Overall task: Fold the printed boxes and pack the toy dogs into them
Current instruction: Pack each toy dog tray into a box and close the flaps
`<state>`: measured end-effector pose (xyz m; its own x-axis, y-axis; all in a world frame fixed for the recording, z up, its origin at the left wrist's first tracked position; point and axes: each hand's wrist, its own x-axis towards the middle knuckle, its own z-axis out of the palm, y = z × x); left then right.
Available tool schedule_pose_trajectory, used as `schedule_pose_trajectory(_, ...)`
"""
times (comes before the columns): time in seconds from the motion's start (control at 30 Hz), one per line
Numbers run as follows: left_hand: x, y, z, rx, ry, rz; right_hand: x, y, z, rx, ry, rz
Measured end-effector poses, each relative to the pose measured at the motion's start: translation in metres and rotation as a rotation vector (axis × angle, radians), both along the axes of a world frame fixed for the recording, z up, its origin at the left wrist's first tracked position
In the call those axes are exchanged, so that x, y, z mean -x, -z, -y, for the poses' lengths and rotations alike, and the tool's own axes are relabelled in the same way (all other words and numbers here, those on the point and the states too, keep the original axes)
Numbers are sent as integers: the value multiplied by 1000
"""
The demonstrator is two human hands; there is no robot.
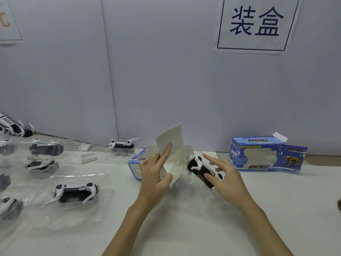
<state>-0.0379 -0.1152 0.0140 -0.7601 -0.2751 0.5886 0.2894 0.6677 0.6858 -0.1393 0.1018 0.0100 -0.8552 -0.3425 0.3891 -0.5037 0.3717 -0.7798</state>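
A blue printed box (136, 166) lies on the white table (184, 228) at centre, its white flaps (170, 139) standing open. My left hand (156, 174) grips the box at its open end, index finger straight along a flap. A black and white toy dog (201, 168) in a clear plastic shell sits partway in the opening. My right hand (224, 175) presses its spread fingers on the dog's outer end.
A second blue box (262, 154) with a window stands upright at the right, top flap open. Several toy dogs in clear shells lie at the left (74, 192) and at the back (121, 145). A grey partition wall with a sign (256, 23) rises behind the table.
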Motion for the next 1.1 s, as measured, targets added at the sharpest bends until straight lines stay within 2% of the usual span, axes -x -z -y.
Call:
schedule_pose_trajectory(0.27, 5, 9, -6, 70, 1, -23, -5, 7, 12, -55, 32, -54)
schedule_pose_trajectory(0.53, 10, 15, -5, 92, -25, -41, -9, 3, 14, -308, 114, -129)
schedule_pose_trajectory(0.7, 9, 18, -7, 127, -6, -49, -11, -2, 14, -440, 154, -91)
schedule_pose_trajectory(0.9, 11, 25, -20, 328, 81, -65, -16, -4, 14, -558, 157, -68)
schedule_pose_trajectory(0.97, 12, 26, -29, 348, 111, -67, -15, -2, 16, -483, 156, -44)
schedule_pose_trajectory(1.1, 10, 29, -33, 337, 104, -97, -15, -7, 18, 142, 141, 97)
